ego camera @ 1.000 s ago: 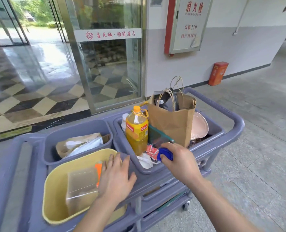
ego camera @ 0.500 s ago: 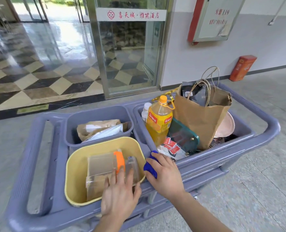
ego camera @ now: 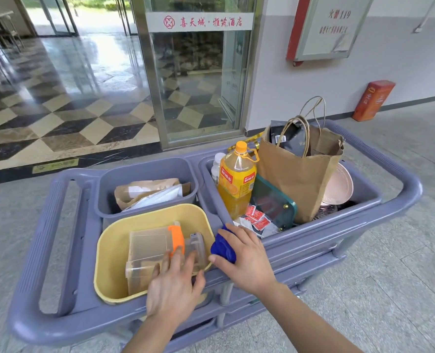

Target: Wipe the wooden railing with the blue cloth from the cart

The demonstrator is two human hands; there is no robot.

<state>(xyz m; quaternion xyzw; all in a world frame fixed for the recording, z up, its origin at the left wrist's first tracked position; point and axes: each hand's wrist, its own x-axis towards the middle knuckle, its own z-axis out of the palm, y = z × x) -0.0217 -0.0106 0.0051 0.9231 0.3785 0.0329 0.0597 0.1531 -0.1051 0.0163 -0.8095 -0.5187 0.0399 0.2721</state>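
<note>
A grey-blue service cart (ego camera: 402, 184) stands in front of me on a tiled floor. My right hand (ego camera: 247, 261) is closed around a bunched blue cloth (ego camera: 221, 247), held just above the cart's near rim between the yellow tub and the right bin. My left hand (ego camera: 173, 286) rests flat, fingers spread, on the near edge of the yellow tub (ego camera: 109, 250), holding nothing. No wooden railing shows in this view.
The yellow tub holds a clear plastic container with an orange clip (ego camera: 176, 239). The right bin carries an orange juice bottle (ego camera: 236, 179), a brown paper bag (ego camera: 300, 174), red sachets and plates. A glass door (ego camera: 196, 80) and a wall stand behind; an orange box (ego camera: 373, 100) sits by the wall.
My right hand has carried the blue cloth out of the right bin, leftward and toward me, to the cart's near rim. My left hand has stayed on the yellow tub.
</note>
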